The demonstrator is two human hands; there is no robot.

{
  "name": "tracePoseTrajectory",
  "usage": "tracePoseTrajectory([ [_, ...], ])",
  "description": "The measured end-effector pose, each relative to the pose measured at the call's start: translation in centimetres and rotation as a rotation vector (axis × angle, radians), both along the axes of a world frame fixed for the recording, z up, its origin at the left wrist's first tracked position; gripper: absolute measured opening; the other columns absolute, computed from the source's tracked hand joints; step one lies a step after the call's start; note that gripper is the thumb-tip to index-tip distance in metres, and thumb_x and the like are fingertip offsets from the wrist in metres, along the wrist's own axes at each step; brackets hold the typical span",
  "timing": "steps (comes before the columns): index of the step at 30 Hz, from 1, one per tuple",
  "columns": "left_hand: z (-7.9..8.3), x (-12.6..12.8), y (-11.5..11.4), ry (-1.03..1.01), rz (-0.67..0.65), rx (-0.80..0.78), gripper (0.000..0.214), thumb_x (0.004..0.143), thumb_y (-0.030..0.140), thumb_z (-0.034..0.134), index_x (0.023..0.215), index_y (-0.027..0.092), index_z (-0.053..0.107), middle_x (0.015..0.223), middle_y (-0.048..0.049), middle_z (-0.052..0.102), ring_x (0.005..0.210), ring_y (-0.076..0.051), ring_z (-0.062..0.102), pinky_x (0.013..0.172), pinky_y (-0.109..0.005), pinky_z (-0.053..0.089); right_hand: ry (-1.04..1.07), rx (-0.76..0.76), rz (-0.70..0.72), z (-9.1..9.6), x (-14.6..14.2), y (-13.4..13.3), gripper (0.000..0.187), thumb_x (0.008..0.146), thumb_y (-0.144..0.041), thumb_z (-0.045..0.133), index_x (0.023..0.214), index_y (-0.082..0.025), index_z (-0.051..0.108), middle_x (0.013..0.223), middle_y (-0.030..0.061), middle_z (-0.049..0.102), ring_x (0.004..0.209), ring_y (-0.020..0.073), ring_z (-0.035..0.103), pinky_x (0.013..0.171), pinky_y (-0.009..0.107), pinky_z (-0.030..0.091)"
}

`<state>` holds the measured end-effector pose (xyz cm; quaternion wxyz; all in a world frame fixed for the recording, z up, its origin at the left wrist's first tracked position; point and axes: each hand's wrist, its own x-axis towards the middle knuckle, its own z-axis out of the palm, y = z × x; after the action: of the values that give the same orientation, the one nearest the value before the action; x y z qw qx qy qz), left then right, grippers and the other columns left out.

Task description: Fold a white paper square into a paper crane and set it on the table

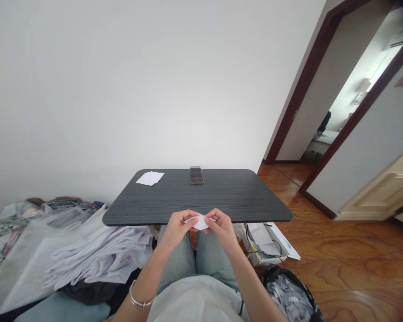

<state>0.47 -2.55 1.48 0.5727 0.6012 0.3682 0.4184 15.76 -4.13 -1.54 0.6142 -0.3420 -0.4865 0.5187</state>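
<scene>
Right now, the head view shows a small folded piece of white paper (199, 222) held between the person's two hands, over the lap and just in front of the near edge of the tabletop. Its long axis runs roughly crosswise, with one pointed end toward each hand, so neither hand is plainly nearer. The left hand (177, 228) has the left end and the right hand (223, 229) has the right end. Both hands are curled rather than spread, each pinching the paper between thumb and fingers, and their knuckles nearly meet over the middle of the fold. The left forearm (147, 273) and right forearm (251, 281) angle inward from the lower part of the view, and a silver bangle (140, 297) circles the left wrist.

Beyond the hands, the dark wood-grain tabletop (242, 201) carries a small stack of white paper sheets (150, 178) toward the far left and a phone (196, 175), partly blurred, near the far edge. Light denim jeans (177, 261) cover the person's thighs below. To the left lies a heap of white cloth (97, 255). To the right are papers and cables on a white box (262, 243), a black bag of shredded paper (290, 295) and a polished wooden floor (342, 264). An open door (383, 188) stands at the far right.
</scene>
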Motion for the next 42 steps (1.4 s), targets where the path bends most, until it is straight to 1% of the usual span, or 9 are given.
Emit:
tracePoseTrajectory([
  [3, 0.1, -0.2, 0.0, 0.006, -0.002, -0.02, 0.028, 0.071, 0.032, 0.065, 0.089, 0.011, 0.07, 0.078, -0.0076, 0.071, 0.07, -0.018, 0.065, 0.061, -0.025, 0.05, -0.013, -0.011, 0.008, -0.1, 0.1, 0.0, 0.023, 0.07, -0.036, 0.07, 0.07, -0.017, 0.056, 0.058, -0.0032, 0.06, 0.047, 0.0094, 0.055, 0.047, 0.02, 0.046],
  [8, 0.1, -0.1, 0.1, 0.027, -0.001, -0.01, 0.027, 0.07, 0.032, 0.067, 0.087, 0.011, 0.07, 0.076, -0.0072, 0.071, 0.069, -0.017, 0.065, 0.059, -0.024, 0.051, -0.063, 0.005, 0.029, -0.1, 0.3, 0.0, 0.02, 0.071, -0.033, 0.069, 0.072, -0.017, 0.057, 0.058, -0.0029, 0.06, 0.047, 0.009, 0.054, 0.045, 0.019, 0.043],
  [16, 0.5, -0.8, -0.1, -0.007, 0.039, -0.102, 0.031, 0.062, 0.035, 0.074, 0.079, 0.01, 0.067, 0.069, -0.0065, 0.071, 0.059, -0.015, 0.065, 0.059, -0.024, 0.051, 0.001, -0.016, 0.013, 0.4, 0.3, -0.2, 0.023, 0.069, -0.035, 0.07, 0.07, -0.017, 0.056, 0.06, -0.0022, 0.06, 0.047, 0.0085, 0.053, 0.046, 0.019, 0.044],
  [22, 0.6, -0.7, -0.1, 0.015, 0.016, -0.095, 0.029, 0.063, 0.035, 0.073, 0.078, 0.01, 0.068, 0.068, -0.0066, 0.071, 0.059, -0.015, 0.065, 0.059, -0.024, 0.051, -0.074, -0.006, 0.037, 0.2, 0.5, -0.1, 0.02, 0.069, -0.032, 0.071, 0.072, -0.017, 0.058, 0.061, -0.002, 0.061, 0.049, 0.0092, 0.053, 0.047, 0.02, 0.044],
  [26, 0.6, -0.6, -0.1, -0.003, 0.036, -0.099, 0.03, 0.063, 0.034, 0.073, 0.08, 0.011, 0.069, 0.069, -0.006, 0.071, 0.06, -0.014, 0.065, 0.06, -0.024, 0.052, -0.045, 0.0, 0.02, 0.3, 0.4, -0.3, 0.021, 0.069, -0.032, 0.07, 0.069, -0.017, 0.056, 0.059, -0.0026, 0.06, 0.047, 0.0089, 0.052, 0.046, 0.02, 0.043],
  [32, 0.9, -0.9, -0.4, -0.019, 0.087, -0.125, 0.029, 0.062, 0.033, 0.073, 0.078, 0.011, 0.068, 0.068, -0.0059, 0.071, 0.064, -0.016, 0.065, 0.064, -0.026, 0.052, 0.012, 0.006, 0.009, 0.5, 0.3, -0.3, 0.023, 0.069, -0.033, 0.07, 0.067, -0.018, 0.053, 0.057, -0.003, 0.06, 0.045, 0.0083, 0.051, 0.045, 0.02, 0.041],
  [36, 1.4, -1.0, -0.6, -0.03, 0.078, -0.131, 0.029, 0.066, 0.035, 0.071, 0.082, 0.011, 0.068, 0.072, -0.0064, 0.071, 0.067, -0.016, 0.066, 0.067, -0.028, 0.052, 0.025, 0.002, 0.007, 0.5, 0.2, -0.3, 0.023, 0.069, -0.033, 0.07, 0.067, -0.018, 0.053, 0.057, -0.0029, 0.06, 0.045, 0.0087, 0.051, 0.045, 0.02, 0.041],
  [39, 1.5, -1.1, -0.7, -0.043, 0.053, -0.118, 0.032, 0.069, 0.037, 0.068, 0.089, 0.012, 0.066, 0.076, -0.0068, 0.071, 0.073, -0.018, 0.066, 0.067, -0.028, 0.052, 0.029, 0.005, -0.01, 0.5, 0.2, -0.3, 0.023, 0.069, -0.035, 0.07, 0.068, -0.018, 0.054, 0.058, -0.0029, 0.06, 0.046, 0.0092, 0.051, 0.045, 0.021, 0.042],
  [42, 1.4, -1.1, -0.6, -0.06, 0.017, -0.096, 0.035, 0.068, 0.036, 0.069, 0.093, 0.012, 0.062, 0.078, -0.0063, 0.071, 0.073, -0.017, 0.065, 0.067, -0.027, 0.051, 0.021, 0.009, -0.009, 0.6, 0.2, -0.3, 0.023, 0.069, -0.035, 0.07, 0.07, -0.018, 0.056, 0.06, -0.0026, 0.06, 0.048, 0.0095, 0.052, 0.047, 0.021, 0.044],
])
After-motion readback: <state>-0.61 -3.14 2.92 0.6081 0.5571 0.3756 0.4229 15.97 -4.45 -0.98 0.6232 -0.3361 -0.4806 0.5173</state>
